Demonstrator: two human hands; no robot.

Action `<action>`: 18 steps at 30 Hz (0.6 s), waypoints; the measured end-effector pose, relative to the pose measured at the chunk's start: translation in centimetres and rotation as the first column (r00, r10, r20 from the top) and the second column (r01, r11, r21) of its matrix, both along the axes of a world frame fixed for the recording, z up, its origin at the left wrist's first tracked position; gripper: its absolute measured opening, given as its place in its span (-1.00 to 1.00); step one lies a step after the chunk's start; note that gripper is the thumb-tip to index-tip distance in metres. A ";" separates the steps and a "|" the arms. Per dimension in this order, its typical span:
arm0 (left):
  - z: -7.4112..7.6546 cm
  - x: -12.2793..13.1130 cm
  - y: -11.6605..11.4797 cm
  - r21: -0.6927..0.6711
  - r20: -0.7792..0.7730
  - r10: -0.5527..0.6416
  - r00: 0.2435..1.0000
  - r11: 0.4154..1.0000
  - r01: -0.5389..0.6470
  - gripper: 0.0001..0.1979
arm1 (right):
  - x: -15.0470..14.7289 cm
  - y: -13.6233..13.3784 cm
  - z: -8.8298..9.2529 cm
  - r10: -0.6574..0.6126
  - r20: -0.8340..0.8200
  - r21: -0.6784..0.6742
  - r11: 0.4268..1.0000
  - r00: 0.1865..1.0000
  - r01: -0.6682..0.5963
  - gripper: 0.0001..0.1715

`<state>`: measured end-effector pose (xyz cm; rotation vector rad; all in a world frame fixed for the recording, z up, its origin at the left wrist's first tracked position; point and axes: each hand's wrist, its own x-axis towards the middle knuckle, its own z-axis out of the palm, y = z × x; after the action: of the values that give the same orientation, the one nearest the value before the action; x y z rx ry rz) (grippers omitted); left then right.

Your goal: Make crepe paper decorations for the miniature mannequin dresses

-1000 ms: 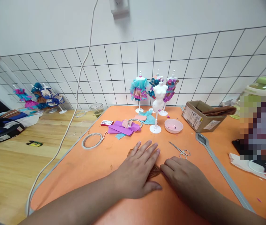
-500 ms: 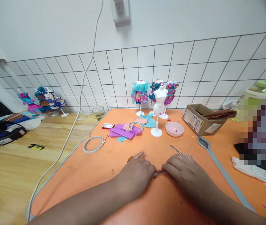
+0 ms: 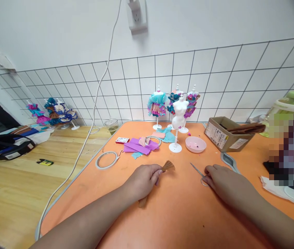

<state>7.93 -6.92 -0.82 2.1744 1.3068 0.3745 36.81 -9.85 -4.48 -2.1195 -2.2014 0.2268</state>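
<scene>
Pinching paper [image 3: 168, 166] with left fingers [image 3: 155, 175]. Touching scissors [image 3: 196, 168] with right fingers [image 3: 211, 170], unclear if gripping. Could crush paper by squeezing.

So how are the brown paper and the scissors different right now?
The brown paper is flimsy-looking and fans out in folds at one end; the scissors are silvery, with slim blades that look closed.
The paper is pinched in the left hand, while the scissors have the right hand at their handle end; whether it grips them is unclear.
Both are partly covered by a hand.
</scene>
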 end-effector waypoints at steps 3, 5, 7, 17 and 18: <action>0.0 0.2 -0.2 -0.038 0.039 0.001 0.999 0.999 0.001 -0.68 | 0.1 0.2 0.2 0.014 -0.058 -0.046 0.999 0.998 -0.017 -0.88; 0.1 0.2 -0.2 -0.059 0.078 -0.008 0.997 0.998 0.013 -0.69 | 0.5 0.2 0.4 0.018 -0.077 -0.076 0.997 0.997 -0.024 -0.90; 0.1 0.2 -0.2 -0.077 0.121 -0.016 0.993 0.997 0.025 -0.69 | 0.8 0.1 0.7 0.030 -0.093 -0.135 0.990 0.995 -0.042 -0.96; -0.1 0.4 0.0 -0.181 0.299 0.030 0.954 0.983 0.026 -0.71 | -0.2 -0.8 1.0 0.085 -0.184 -0.198 0.973 0.979 -0.121 -0.84; -0.3 0.4 0.1 -0.210 0.324 0.053 0.945 0.977 0.017 -0.71 | -0.6 -0.9 1.0 0.102 -0.244 -0.182 0.972 0.964 -0.149 -0.81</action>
<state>8.32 -6.83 -1.08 1.8313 1.1250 0.5538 36.24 -10.70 -3.45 -1.9227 -2.2556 0.6963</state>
